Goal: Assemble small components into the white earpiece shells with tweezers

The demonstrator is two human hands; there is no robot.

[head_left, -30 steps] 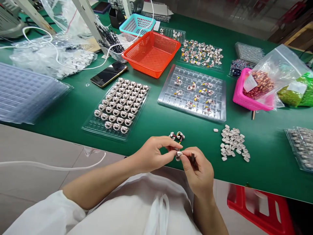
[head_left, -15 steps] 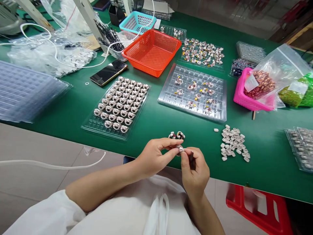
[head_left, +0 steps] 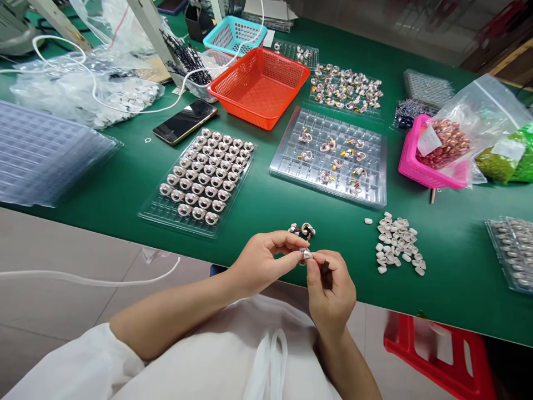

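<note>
My left hand (head_left: 260, 261) is closed, pinching a small shiny earbud shell (head_left: 306, 254) between thumb and fingertips just above the table's front edge. Thumb and forefinger of my right hand (head_left: 333, 289) press on the shell's other side. A dark slim tool (head_left: 325, 268), its kind unclear, is tucked in the right hand's curled fingers. Just beyond the fingertips lie two opened earbud pieces (head_left: 307, 230) with dark and red wires. To the left, a clear tray (head_left: 152, 216) holds rows of pinkish-silver earbud shells (head_left: 204, 180). Several small white caps (head_left: 395, 239) lie loose on the right.
Stacked clear trays (head_left: 333, 194) carry wired earbud parts. Behind are a red basket (head_left: 266, 119), a blue basket (head_left: 220, 39) and a phone (head_left: 183, 123). A pink basket (head_left: 428, 175) with bagged parts stands right. A red stool (head_left: 441, 355) is below the table.
Both hands keep hold of the earbud shell; the fingers shift only slightly and the shell appears a little turned. Everything on the table stays in place.
</note>
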